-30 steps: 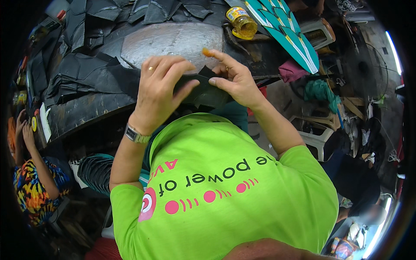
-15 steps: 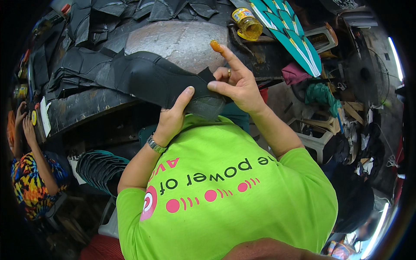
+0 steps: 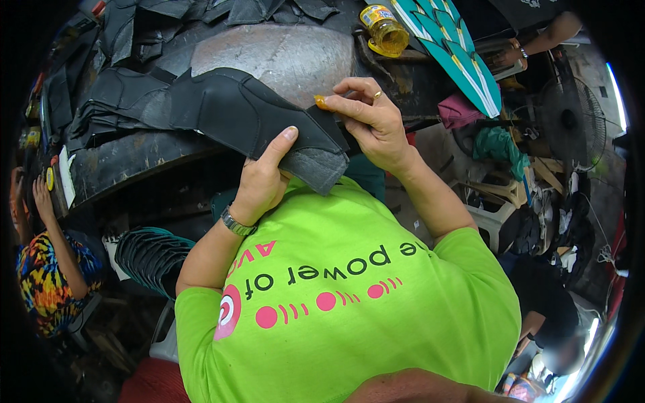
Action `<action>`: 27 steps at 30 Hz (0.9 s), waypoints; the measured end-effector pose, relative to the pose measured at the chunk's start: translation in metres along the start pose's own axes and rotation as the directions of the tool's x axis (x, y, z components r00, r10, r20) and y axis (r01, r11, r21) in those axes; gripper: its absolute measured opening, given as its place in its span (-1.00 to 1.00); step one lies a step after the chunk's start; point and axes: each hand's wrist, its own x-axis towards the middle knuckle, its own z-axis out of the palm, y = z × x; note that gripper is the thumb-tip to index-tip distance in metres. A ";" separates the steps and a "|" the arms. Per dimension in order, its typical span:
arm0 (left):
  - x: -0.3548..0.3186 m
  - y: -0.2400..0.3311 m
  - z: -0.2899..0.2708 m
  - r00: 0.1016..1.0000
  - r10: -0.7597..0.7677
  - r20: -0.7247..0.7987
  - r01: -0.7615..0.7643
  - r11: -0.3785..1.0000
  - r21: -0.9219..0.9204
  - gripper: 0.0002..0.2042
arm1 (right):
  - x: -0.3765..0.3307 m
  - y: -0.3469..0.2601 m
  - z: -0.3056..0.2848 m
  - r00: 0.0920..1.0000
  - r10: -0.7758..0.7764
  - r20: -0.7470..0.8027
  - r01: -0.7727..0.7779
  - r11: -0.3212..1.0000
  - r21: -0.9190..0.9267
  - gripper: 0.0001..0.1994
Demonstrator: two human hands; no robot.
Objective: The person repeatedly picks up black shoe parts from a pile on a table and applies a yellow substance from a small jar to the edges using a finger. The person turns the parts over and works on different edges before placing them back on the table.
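Note:
A black shoe upper (image 3: 269, 114), with stitched seams and a grey fuzzy underside at its near end, is held above the table edge. My left hand (image 3: 267, 176) is closed on its near side, thumb on top and the other fingers hidden beneath. At its right end my right hand (image 3: 376, 121) is closed, fingers bent at the piece's edge, with a thick orange-yellow paste (image 3: 322, 103) on a fingertip. More black uppers (image 3: 124, 101) lie overlapped to the left, against the held one. An open jar (image 3: 386, 33) of yellowish paste lies tipped beyond my right hand.
The dark worktable (image 3: 134, 164) carries a worn metallic sheet (image 3: 269, 50) and black pieces at the back. Green parts with white strips (image 3: 457, 54) lie at far right. A fan (image 3: 574, 124) and stool (image 3: 494, 211) stand right. A co-worker in a patterned shirt (image 3: 57, 282) sits left.
My right index finger, raised before, has bent down to the upper's edge with the paste. The upper's near end has tilted. Another person's arm has appeared at the far right.

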 end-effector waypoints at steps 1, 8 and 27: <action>0.000 0.000 0.001 1.000 0.001 -0.001 -0.001 1.000 -0.002 -0.73 | -0.002 0.000 -0.001 1.000 0.001 0.008 -0.001 1.000 0.004 -0.52; 0.001 -0.002 0.002 1.000 0.004 -0.022 -0.005 0.998 -0.070 -0.76 | -0.019 -0.001 -0.009 1.000 0.002 0.011 -0.003 0.995 0.104 -0.60; 0.011 0.005 -0.021 0.821 0.256 0.510 -0.343 0.936 0.082 -0.39 | -0.016 -0.015 -0.017 0.941 0.334 -0.059 -0.236 0.770 0.592 -0.19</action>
